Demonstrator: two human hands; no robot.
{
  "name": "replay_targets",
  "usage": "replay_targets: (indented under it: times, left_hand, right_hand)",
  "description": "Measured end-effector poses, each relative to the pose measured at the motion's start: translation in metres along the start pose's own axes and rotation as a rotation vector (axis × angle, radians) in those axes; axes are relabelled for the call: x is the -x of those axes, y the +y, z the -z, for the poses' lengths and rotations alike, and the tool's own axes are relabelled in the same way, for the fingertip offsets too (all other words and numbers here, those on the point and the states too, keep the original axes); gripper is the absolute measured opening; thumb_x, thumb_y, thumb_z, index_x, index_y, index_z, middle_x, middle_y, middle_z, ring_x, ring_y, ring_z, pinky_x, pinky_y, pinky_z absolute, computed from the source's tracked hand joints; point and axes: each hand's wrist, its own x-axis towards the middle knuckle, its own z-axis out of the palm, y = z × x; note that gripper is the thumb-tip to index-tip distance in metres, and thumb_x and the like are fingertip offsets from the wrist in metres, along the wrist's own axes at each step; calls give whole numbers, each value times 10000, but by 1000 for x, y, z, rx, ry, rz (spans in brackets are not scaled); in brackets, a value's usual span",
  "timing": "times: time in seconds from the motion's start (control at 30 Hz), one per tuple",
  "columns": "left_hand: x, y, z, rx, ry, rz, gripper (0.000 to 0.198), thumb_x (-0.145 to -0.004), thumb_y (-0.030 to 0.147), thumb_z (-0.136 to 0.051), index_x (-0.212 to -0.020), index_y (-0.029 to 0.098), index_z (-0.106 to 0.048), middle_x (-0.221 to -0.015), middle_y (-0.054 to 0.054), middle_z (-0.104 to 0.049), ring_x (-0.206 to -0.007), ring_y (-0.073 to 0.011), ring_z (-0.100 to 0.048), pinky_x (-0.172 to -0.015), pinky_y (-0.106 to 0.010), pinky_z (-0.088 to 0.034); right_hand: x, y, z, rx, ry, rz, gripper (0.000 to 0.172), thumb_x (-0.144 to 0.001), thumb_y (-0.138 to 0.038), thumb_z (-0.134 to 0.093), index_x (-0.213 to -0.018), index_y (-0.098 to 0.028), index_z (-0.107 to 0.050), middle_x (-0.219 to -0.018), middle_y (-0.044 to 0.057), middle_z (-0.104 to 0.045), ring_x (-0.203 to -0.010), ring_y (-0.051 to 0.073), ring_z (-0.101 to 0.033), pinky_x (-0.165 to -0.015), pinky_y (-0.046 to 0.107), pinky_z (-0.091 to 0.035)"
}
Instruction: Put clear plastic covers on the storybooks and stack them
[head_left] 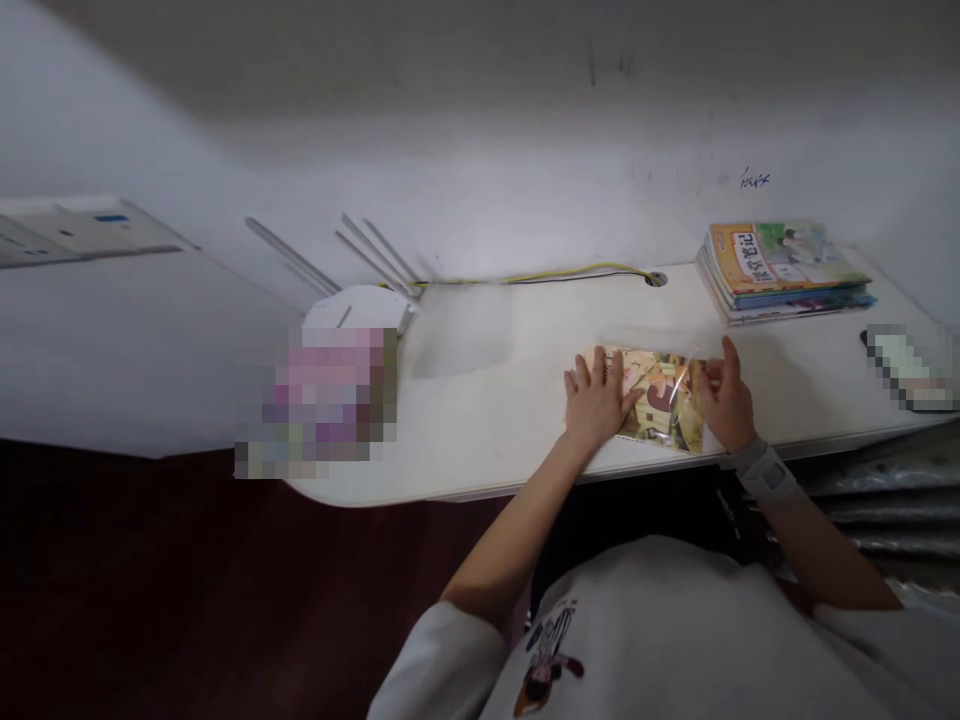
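Glossy thin book in clear plastic film on white tabletop; L hand flat, spread on it; R hand curled, pinching film edge.

We've got a pale grey short-sleeved T-shirt well behind both hands, with a wide, loose sleeve on the left arm behind the left hand. We see a small printed cartoon figure on the chest, dark with red-pink bits, behind the left hand too. We note a grey wrist band just behind the right hand, with a lighter patch on it.
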Motion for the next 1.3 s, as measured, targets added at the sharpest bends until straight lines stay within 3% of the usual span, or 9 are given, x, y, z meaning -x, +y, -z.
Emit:
replay_targets:
  times: [0.1,0.33,0.47,0.53,0.6,0.7,0.83,1.07,1.3]
  left_hand:
    - [-3,-8,0,59,-44,52,772,-912,614,-371,-1507,134,-263,-1572,-221,-201,-1434,-428,-187,-1095,-629,-255]
    - [-19,-41,7,328,89,88,737,-927,496,-431,-1483,60,-224,-1521,-283,-289,-1428,-346,-272,-1116,-511,-307]
    - [-41,-13,35,264,162,-156,566,-955,423,-387,-1446,146,-330,-1511,-198,-369,-1433,-323,-268,-1129,-538,-260]
    - [-60,12,57,209,138,-254,500,-983,372,-313,-1430,156,-366,-1455,-164,-462,-1427,-294,-289,-1143,-532,-214]
    - [-85,35,78,186,43,-349,474,-992,363,-266,-1372,150,-455,-1358,-151,-563,-1350,-279,-415,-1122,-510,-248]
    - [-123,59,102,239,-373,-470,551,-981,456,-238,-1116,120,-653,-1054,-129,-718,-1042,-237,-636,-958,-377,-429]
    - [-153,67,117,336,-624,-484,572,-934,534,-305,-957,134,-713,-663,-67,-704,-731,-181,-649,-771,-300,-466]
    - [-135,53,130,414,-829,-668,200,-780,320,-594,-816,189,-741,-539,0,-620,-525,-129,-575,-597,-253,-430]
    - [-108,41,125,358,-566,-934,203,-806,220,-613,-933,247,-769,-1023,-40,-688,-862,-128,-637,-807,-233,-440]
  right_hand:
    - [-7,7,-4,31,-20,33,619,-888,-391,-408,-1449,-139,-341,-1122,156,-653,-973,265,-642,-832,417,-520]
    - [-19,21,0,-300,4,-98,604,-826,-476,-551,-1343,-180,-450,-774,13,-645,-702,177,-616,-696,346,-524]
    - [-18,9,6,-508,-149,-77,438,-800,-517,-612,-1105,-203,-603,-837,19,-667,-751,168,-629,-721,338,-537]
    - [-15,1,9,-586,-190,-52,455,-789,-491,-650,-1156,-232,-582,-914,20,-679,-812,172,-643,-769,343,-543]
    - [-12,-6,12,-657,-170,-19,560,-789,-461,-665,-1288,-275,-491,-1000,24,-681,-871,172,-649,-806,347,-544]
    - [-13,-16,16,-661,-117,79,648,-825,-418,-627,-1406,-321,-357,-1204,51,-633,-955,168,-634,-830,346,-541]
    - [-16,-26,22,-503,-67,195,642,-860,-320,-562,-1450,-336,-308,-1310,56,-580,-936,160,-601,-766,318,-538]
    - [-10,-33,20,-453,-9,157,691,-839,-257,-563,-1469,-311,-285,-1259,65,-614,-813,143,-572,-672,284,-541]
    - [-4,-24,13,-733,-143,-16,603,-820,-397,-624,-1374,-268,-422,-1042,46,-710,-889,179,-666,-818,366,-560]
